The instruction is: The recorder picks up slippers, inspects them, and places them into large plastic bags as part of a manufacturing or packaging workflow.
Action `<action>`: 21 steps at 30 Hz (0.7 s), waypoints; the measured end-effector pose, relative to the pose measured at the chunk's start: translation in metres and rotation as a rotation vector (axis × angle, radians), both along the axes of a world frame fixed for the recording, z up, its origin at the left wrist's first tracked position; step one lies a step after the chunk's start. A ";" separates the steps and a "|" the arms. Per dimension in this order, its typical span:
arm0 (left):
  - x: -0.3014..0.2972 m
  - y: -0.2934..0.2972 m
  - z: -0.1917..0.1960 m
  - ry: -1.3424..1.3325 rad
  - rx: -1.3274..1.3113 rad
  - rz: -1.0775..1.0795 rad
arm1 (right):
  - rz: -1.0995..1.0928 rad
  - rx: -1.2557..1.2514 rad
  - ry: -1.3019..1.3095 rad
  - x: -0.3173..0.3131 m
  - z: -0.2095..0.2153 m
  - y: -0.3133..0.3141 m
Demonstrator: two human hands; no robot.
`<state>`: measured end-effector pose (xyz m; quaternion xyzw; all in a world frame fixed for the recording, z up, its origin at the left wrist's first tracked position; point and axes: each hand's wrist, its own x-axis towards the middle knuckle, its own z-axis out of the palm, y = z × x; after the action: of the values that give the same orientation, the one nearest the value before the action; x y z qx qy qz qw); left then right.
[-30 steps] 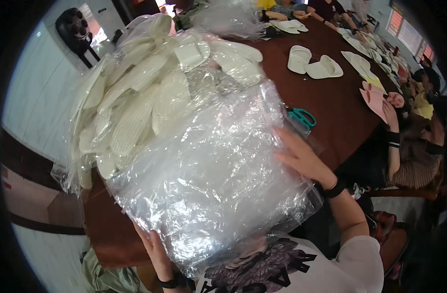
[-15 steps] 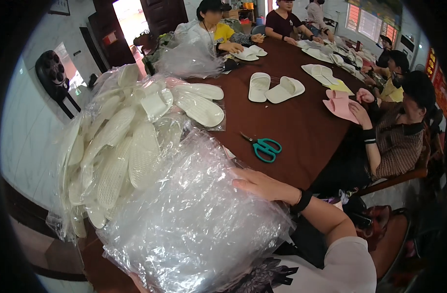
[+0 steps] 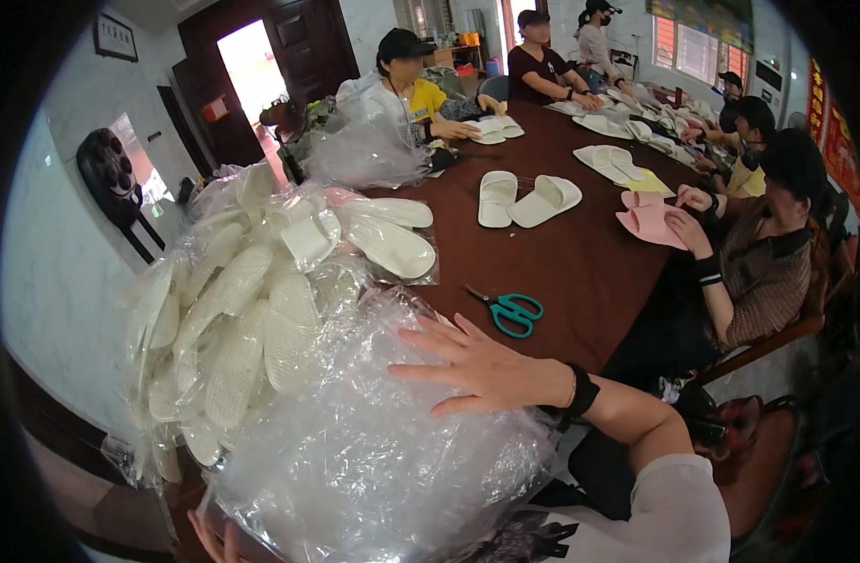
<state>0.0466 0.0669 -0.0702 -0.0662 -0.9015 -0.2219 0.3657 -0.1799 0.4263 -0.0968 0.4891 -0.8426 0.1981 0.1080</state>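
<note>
A large bundle of clear plastic bags [image 3: 355, 479] lies in front of me, at the table's near edge. My right hand [image 3: 491, 371] is open over its upper right part, fingers spread and palm down against the film. At the bundle's lower left edge show a few fingers of my left hand [image 3: 214, 540], extended and apart; the plastic and the picture's edge hide the remainder of that hand. Just beyond the bundle, to the left, is a heap of cream slippers [image 3: 228, 366] in clear bags. Teal-handled scissors [image 3: 514, 314] lie beyond my right hand.
A pair of cream slippers [image 3: 543, 202] rests on the brown table [image 3: 580, 281]. At the right a co-worker handles pink slippers [image 3: 651, 220]. Other people work along the far side among more slippers. A black chair-like object [image 3: 115, 178] stands at the left wall.
My right hand has moved left onto the plastic and spread its fingers. Fingers of my left hand now show at the lower left. The whole view has shifted slightly.
</note>
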 end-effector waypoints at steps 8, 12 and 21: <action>-0.013 0.014 -0.006 0.088 -0.484 0.463 | 0.013 0.048 -0.050 -0.017 -0.027 -0.012; -0.013 0.011 -0.014 -0.315 -0.759 0.282 | -0.003 0.076 -0.013 -0.023 -0.034 -0.016; -0.042 -0.006 -0.079 -0.700 -0.602 0.138 | -0.023 0.288 -0.127 -0.035 -0.078 -0.021</action>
<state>0.0048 0.0608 -0.1488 -0.0303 -0.9972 0.0653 0.0177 -0.2147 0.4055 -0.1743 0.4761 -0.8731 0.1042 -0.0145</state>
